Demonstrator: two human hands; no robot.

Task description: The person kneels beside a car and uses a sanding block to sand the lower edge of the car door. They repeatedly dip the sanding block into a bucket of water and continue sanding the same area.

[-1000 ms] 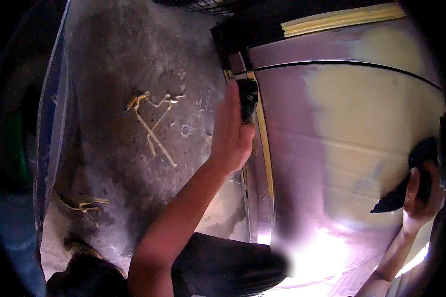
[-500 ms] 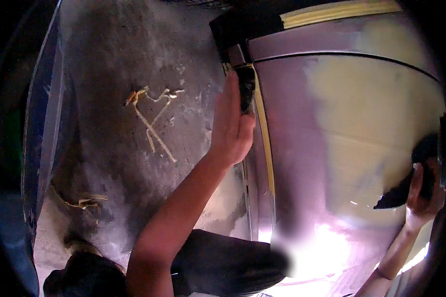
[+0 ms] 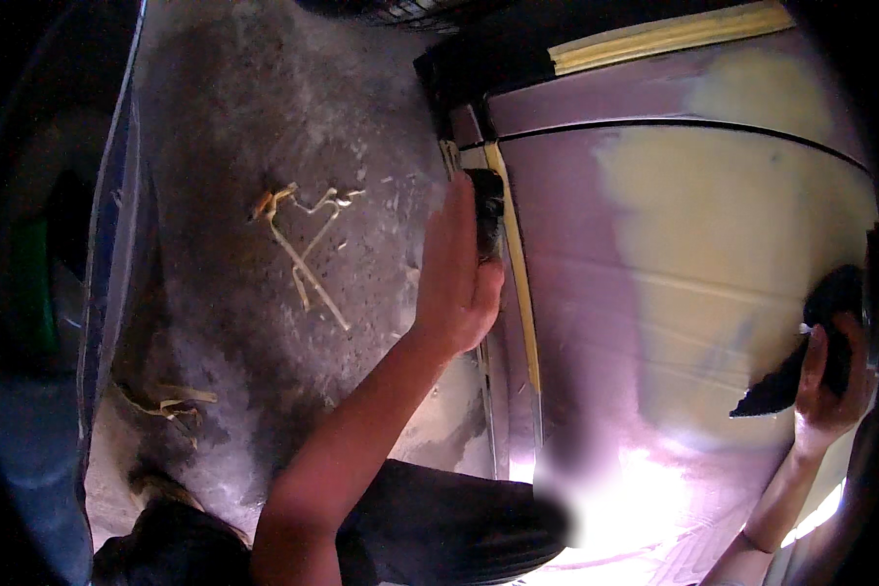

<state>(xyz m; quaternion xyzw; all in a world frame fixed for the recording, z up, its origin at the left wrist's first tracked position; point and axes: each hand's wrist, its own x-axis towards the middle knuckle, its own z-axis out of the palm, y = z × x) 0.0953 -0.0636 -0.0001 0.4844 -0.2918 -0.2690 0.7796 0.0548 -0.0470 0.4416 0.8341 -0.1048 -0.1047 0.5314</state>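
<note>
A car's body panel (image 3: pixel 576 225), mauve with a broad pale-yellow filler patch (image 3: pixel 703 234), fills the right side. My left hand (image 3: pixel 457 278) lies along its left edge, fingers straight, thumb apart. It is closed round a small black block (image 3: pixel 488 205), which rests beside a strip of yellow masking tape (image 3: pixel 521 283). At the far right, my right hand (image 3: pixel 830 391) grips a dark pad-like thing (image 3: pixel 830 298) against the filler. A dark, ragged-edged flap (image 3: pixel 774 389) sticks out beside that hand; whether it belongs to the pad I cannot tell.
Crumpled strips of used tape (image 3: pixel 308 259) lie on the grey concrete floor (image 3: pixel 234 127), with more tape (image 3: pixel 171 400) nearer me. A blue sheet-like edge (image 3: pixel 112 244) runs down the left. My dark-clothed leg (image 3: pixel 449 518) is below; bright glare lights the panel's near end.
My left hand and the black block have slid toward me along the panel's edge. My right hand stays at nearly the same place. The view has shifted slightly.
</note>
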